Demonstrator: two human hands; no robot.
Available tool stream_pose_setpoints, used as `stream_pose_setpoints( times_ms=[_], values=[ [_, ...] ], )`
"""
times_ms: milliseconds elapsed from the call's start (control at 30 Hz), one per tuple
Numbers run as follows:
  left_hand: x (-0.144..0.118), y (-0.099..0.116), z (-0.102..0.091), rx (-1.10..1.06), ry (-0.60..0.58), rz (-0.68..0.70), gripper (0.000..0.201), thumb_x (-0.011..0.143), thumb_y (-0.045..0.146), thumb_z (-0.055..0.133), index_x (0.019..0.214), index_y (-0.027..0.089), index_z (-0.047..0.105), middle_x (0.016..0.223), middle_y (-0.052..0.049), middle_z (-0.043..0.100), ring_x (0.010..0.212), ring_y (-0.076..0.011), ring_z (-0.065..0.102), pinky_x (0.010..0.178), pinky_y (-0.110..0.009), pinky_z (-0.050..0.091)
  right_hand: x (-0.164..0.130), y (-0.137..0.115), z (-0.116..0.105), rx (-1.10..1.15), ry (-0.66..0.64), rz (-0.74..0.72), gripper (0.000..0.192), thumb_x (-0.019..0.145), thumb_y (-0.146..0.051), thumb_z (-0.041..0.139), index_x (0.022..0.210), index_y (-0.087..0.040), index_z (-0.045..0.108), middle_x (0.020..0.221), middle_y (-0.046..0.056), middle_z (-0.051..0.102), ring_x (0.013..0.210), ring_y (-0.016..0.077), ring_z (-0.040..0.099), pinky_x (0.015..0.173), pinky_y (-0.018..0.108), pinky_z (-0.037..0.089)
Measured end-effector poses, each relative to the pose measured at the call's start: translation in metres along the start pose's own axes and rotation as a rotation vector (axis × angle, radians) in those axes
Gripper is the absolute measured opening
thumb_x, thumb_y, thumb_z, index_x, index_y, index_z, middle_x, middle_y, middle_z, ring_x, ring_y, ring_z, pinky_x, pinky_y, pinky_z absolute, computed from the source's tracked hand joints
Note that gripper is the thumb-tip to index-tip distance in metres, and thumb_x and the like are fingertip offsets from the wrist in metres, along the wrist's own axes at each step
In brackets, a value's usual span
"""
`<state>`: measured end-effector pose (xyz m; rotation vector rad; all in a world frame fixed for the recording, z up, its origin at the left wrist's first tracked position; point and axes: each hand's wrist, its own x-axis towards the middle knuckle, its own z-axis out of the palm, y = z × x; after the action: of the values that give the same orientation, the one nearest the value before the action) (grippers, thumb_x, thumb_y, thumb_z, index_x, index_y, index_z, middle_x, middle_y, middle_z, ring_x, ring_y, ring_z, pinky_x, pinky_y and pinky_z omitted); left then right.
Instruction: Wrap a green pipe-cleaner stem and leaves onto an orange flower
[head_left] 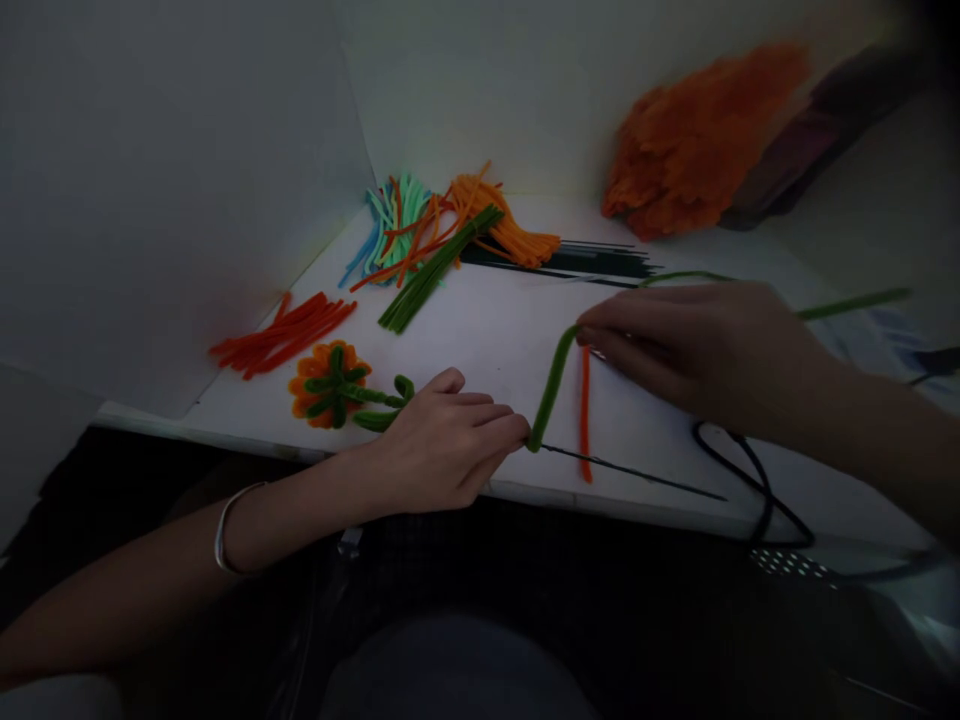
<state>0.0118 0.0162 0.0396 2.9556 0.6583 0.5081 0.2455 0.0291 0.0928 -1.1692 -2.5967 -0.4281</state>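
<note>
Head view: nearest the camera, at lower centre of the frame, the left hand rests on the front edge of the white table, fingers closed in a narrow pinch on the lower end of the green pipe cleaner; that end meets a thin dark wire lying along the table edge toward the lower right; the pipe cleaner's long axis climbs up and right from the left hand to the right hand, at centre right, whose fingertips are closed on it at its bend; beyond the bend it runs on toward the right edge; both hands touch it, the left at the end, the right higher up; it is fuzzy, slender, pliant; just beside it lies a short orange pipe cleaner, near upright in the frame; left of the left hand, an orange flower with green leaves; upper centre, loose mixed pipe cleaners; upper right, an orange fluffy heap.
</note>
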Motion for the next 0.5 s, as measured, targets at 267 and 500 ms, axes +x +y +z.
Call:
stream_pose_setpoints(
  times_ms=[267,500],
  values=[
    [-0.002,0.005,-0.008,-0.104,0.172,-0.086,0.012,0.088,0.020,0.040,0.085,0.017,0.051,0.070,0.001,0.062,0.063,-0.0101,0.054,0.065,-0.030,0.027,-0.004,-0.010,0.044,-0.019,-0.154,0.037,0.021,0.088,-0.023,0.040,0.088,-0.018,0.061,0.077,0.000,0.064,0.066,0.0129,0.059,0.048,0.023,0.025],
    [0.005,-0.007,-0.015,-0.056,0.330,-0.214,0.011,0.088,0.019,0.040,0.088,0.018,0.051,0.079,0.001,0.067,0.066,-0.0105,0.057,0.069,-0.031,0.029,-0.025,-0.054,0.039,-0.126,-0.137,-0.202,0.019,0.078,-0.003,0.044,0.086,-0.014,0.057,0.068,0.001,0.058,0.058,0.0154,0.054,0.047,0.028,0.027]
  ],
)
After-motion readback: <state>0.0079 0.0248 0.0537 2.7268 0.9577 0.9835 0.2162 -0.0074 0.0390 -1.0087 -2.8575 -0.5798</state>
